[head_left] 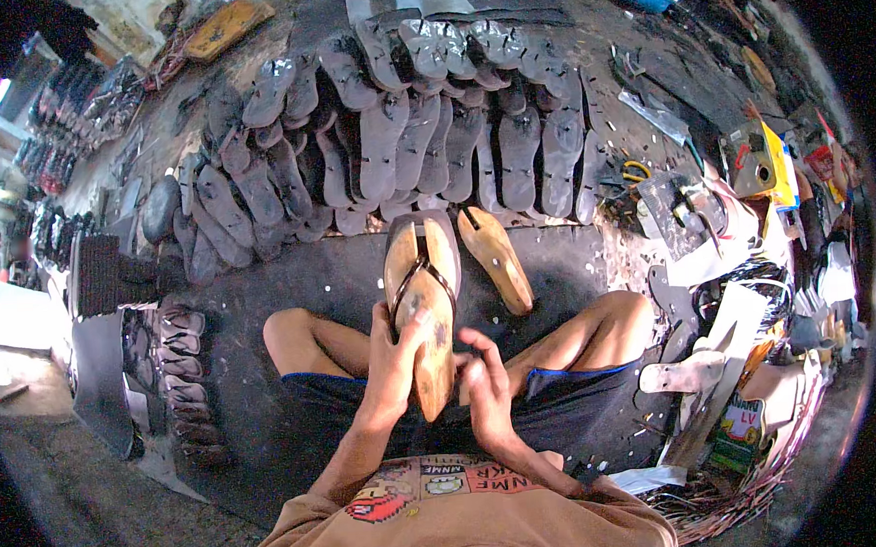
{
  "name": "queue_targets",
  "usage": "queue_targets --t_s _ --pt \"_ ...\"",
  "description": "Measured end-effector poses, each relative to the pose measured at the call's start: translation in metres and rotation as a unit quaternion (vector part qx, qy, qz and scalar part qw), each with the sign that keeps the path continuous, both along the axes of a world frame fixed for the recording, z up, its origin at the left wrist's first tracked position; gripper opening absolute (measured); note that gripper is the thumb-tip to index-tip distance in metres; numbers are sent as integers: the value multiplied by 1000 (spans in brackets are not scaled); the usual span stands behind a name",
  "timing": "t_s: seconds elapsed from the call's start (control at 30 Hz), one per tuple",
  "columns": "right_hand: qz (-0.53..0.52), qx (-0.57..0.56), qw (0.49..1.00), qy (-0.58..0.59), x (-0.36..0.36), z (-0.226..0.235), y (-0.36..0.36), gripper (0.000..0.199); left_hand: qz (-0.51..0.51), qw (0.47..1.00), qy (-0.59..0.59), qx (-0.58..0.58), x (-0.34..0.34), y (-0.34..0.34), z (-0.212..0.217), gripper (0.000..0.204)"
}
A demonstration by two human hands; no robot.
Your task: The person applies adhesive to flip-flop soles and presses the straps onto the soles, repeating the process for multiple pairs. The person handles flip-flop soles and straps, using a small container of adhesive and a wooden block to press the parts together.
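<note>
Partly hidden behind both hands (393, 359): sandal (421, 284).

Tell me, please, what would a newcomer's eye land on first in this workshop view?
First, the sandal in the middle, fitted on a wooden last and held upright by the left hand, with the right hand at its lower edge. Behind it, rows of grey soles fan across the dark floor, and a second last lies just to the right of the sandal.
</note>
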State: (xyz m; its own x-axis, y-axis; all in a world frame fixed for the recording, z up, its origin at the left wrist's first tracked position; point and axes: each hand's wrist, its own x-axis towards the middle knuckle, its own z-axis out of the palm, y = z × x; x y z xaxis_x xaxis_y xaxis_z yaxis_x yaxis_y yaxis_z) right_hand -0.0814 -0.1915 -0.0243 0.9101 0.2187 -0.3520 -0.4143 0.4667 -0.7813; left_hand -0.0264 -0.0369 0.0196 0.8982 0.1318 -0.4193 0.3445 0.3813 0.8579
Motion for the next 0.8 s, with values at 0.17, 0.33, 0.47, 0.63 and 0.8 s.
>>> queue_targets --t_s 0.17,0.33,0.47,0.63,0.8 --pt "86 -70 986 -122 27 23 -12 114 -81 992 -76 65 -13 7 16 46" --pt "166 277 935 149 16 22 -35 74 -140 906 -203 343 -37 23 13 25" --pt "122 327 914 208 11 56 -37 66 -123 989 -77 -32 -63 33 -8 25" --pt "238 -38 955 -175 27 99 -25 111 -124 954 58 -267 -69 32 -36 34" --pt "221 -133 922 -290 44 56 -2 124 -79 942 67 -320 -36 13 -86 47"
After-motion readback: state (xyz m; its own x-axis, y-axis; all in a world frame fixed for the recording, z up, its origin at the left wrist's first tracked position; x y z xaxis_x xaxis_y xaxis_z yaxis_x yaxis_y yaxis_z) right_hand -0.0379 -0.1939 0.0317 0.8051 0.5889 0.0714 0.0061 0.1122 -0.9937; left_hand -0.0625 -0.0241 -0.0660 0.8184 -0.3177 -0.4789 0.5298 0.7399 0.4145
